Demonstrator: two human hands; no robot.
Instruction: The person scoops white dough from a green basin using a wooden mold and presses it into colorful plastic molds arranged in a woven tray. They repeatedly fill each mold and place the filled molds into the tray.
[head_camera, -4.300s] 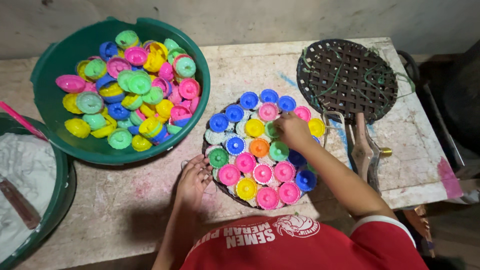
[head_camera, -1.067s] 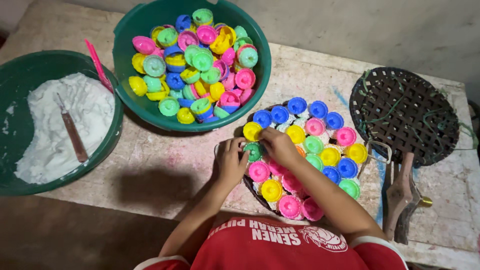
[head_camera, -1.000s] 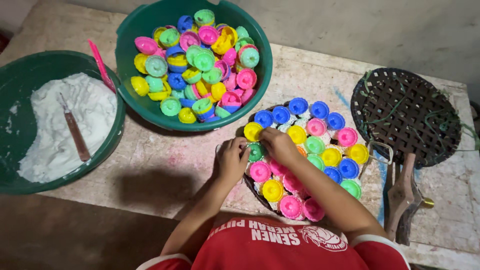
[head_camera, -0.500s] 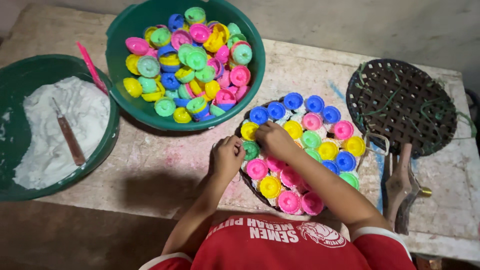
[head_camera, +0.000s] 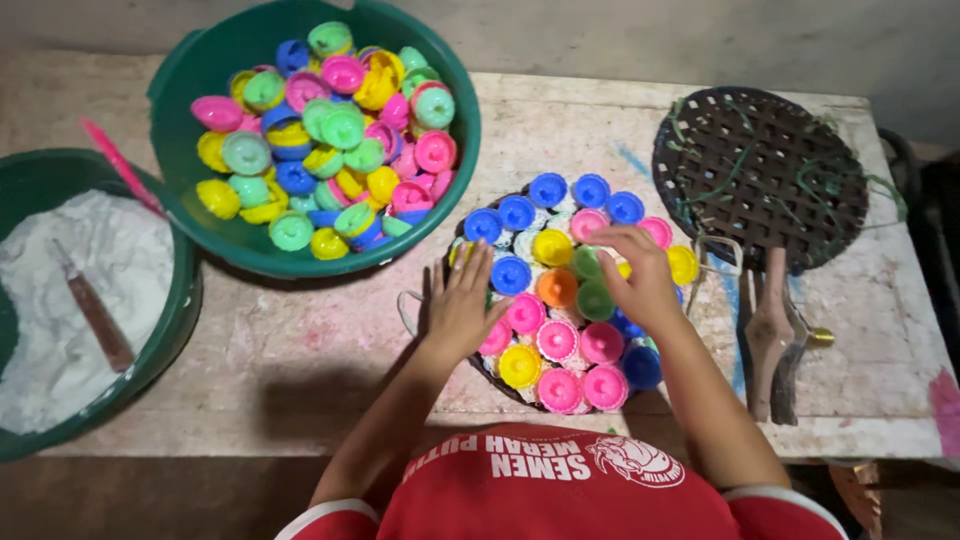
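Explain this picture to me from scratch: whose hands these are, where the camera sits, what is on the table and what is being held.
There is no machine here. The view comes from a camera worn on a person's head, looking down at their own two bare hands. The left hand lies flat on the near-left edge of a round rack packed with small coloured plastic cups. The right hand rests on the cups near the rack's middle, fingers bent; neither hand clearly lifts anything. On the worn table stand a green tub heaped with more such cups, a second green basin of white powder with a stick in it, and an empty dark woven rack with a handle.
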